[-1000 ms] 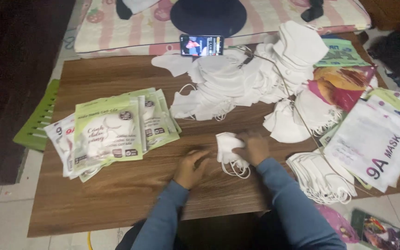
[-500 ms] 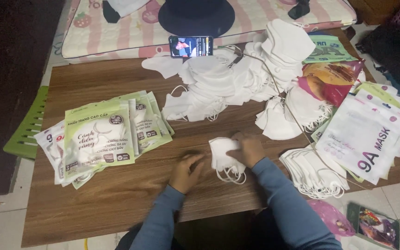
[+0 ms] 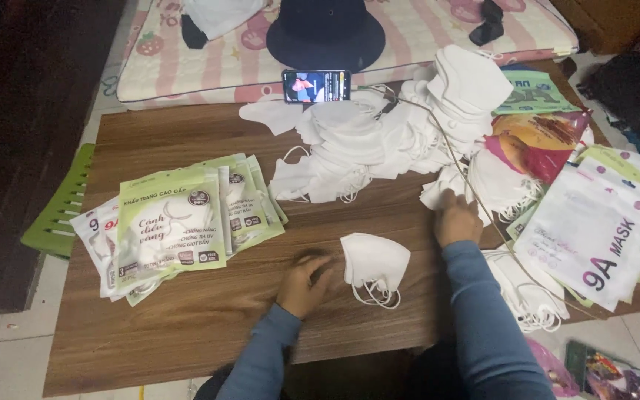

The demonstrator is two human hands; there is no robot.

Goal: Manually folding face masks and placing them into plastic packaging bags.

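Wooden desk (image 3: 187, 326) fills our view, and we count one folded white mask (image 3: 374, 261) lying alone near the front edge. Our left hand (image 3: 305, 281) rests just left of it, fingers (image 3: 318, 265) curled loosely, tips by the mask's edge, gripping nothing. Our right hand (image 3: 455, 220) sits farther right, reaching into the loose mask heap (image 3: 379, 141); we cannot tell how its fingers stand. One stack of green packets (image 3: 179, 222) lies left, one phone (image 3: 316, 85) stands far, white packets (image 3: 594, 237) sit right.
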